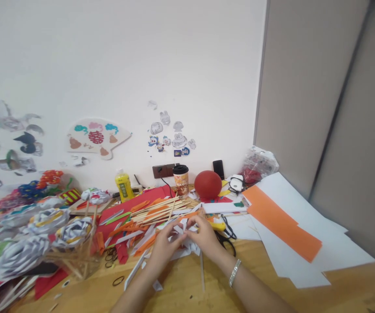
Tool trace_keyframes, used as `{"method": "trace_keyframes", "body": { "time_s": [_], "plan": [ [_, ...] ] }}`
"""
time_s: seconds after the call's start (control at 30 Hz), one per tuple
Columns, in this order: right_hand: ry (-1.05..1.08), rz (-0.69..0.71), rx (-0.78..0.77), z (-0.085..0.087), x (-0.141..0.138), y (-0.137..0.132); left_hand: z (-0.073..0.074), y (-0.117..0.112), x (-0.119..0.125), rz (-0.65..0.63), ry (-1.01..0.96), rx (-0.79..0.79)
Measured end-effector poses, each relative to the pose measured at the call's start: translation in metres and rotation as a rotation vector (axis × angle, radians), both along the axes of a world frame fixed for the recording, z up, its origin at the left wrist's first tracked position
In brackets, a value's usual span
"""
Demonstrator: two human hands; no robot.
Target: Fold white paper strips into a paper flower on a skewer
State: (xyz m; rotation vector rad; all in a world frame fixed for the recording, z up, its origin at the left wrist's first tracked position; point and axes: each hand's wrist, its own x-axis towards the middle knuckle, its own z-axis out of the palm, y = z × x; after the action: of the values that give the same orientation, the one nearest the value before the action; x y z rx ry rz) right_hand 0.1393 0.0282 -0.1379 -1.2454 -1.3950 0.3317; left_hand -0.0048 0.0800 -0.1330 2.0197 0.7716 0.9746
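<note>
Both hands meet over the middle of a wooden table [262, 282]. My left hand [165, 248] and my right hand [203, 237] each pinch a small folded white paper piece [182, 229] between the fingertips. A silver bracelet [235, 272] is on my right wrist. Orange and white paper strips [142, 243] lie under and around the hands, with a bundle of wooden sticks [158, 209] just beyond them.
White sheets [305, 252] and an orange sheet [280, 221] cover the table's right side. Paper flowers on sticks [40, 234] fill the left. A red ball [208, 184], paper cup [181, 180], yellow bottle [124, 186] and black scissors [226, 237] stand near the wall.
</note>
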Motion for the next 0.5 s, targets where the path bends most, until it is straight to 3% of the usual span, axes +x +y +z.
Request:
{"method": "trace_keyframes", "body": {
  "time_s": [0.5],
  "plan": [
    [-0.233,0.023,0.278,0.011,0.0,-0.008,0.007,-0.009,-0.006,0.048,0.008,0.341]
  ]
}}
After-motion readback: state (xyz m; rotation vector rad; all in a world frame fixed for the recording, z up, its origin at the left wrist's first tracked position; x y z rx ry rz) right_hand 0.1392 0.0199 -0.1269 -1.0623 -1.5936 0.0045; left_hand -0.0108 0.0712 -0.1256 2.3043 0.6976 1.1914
